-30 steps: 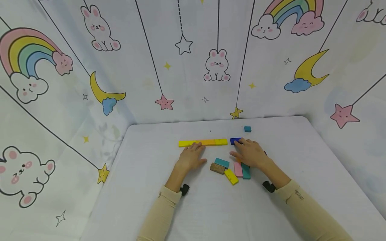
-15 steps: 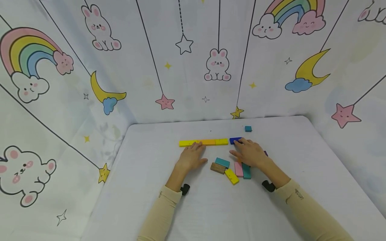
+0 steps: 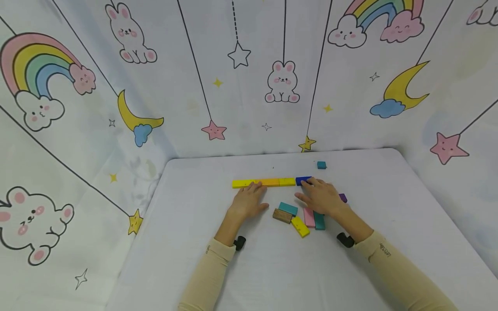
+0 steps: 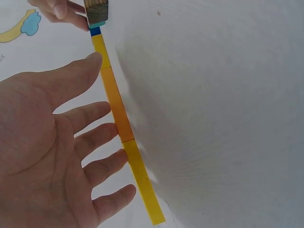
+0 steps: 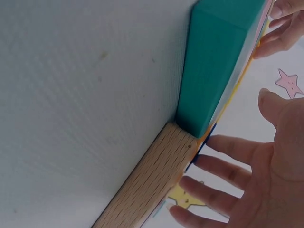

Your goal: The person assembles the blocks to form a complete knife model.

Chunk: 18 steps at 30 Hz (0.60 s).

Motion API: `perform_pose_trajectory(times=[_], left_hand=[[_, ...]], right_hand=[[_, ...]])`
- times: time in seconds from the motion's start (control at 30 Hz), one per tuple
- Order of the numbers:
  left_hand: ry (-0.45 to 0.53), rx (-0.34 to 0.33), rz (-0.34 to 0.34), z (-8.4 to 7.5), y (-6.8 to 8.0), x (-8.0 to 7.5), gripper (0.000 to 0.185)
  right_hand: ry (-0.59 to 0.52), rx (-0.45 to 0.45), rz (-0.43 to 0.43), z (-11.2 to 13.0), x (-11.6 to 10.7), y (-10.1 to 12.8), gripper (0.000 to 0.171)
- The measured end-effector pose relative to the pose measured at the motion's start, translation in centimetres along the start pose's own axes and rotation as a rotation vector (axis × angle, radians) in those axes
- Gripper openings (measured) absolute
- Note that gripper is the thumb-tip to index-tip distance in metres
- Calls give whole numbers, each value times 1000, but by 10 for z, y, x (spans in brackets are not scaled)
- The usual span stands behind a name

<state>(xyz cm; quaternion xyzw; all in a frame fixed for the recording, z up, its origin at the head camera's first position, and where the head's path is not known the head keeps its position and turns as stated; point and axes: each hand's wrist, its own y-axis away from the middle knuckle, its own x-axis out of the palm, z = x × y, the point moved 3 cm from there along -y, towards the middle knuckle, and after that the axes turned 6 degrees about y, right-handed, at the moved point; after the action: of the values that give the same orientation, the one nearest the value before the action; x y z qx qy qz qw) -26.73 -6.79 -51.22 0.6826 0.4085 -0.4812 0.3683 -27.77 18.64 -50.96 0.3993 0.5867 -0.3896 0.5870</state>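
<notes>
A line of flat blocks runs across the table: a yellow block (image 3: 240, 184), an orange block (image 3: 269, 182) and another yellow block (image 3: 287, 182). At its right end sits a dark blue block (image 3: 302, 181), close against the yellow one. My left hand (image 3: 247, 204) lies with extended fingertips along the near side of the yellow and orange blocks, as the left wrist view also shows. The fingertips of my right hand (image 3: 323, 198) touch the blue block and cover its right part. In the right wrist view the right hand's fingers (image 5: 223, 171) are stretched out and spread.
Between the hands and nearer the body lie a teal block (image 3: 288, 209), a brown wooden block (image 3: 282, 216), a yellow block (image 3: 300, 226), a pink block (image 3: 309, 217) and a green block (image 3: 319, 221). A purple block (image 3: 343, 198) and a small teal block (image 3: 321, 165) lie farther off.
The blue block has slid left under my right fingertips, closing the gap to the yellow row. More of the purple block shows beside the right hand. The left hand stays at the row.
</notes>
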Motion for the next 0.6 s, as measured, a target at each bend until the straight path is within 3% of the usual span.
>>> perform_pose_trajectory(times=[0.6], left_hand=[[-9,7,-6,0,0,0,69]], right_hand=[[11,19,-15,6,-1,-1,67]])
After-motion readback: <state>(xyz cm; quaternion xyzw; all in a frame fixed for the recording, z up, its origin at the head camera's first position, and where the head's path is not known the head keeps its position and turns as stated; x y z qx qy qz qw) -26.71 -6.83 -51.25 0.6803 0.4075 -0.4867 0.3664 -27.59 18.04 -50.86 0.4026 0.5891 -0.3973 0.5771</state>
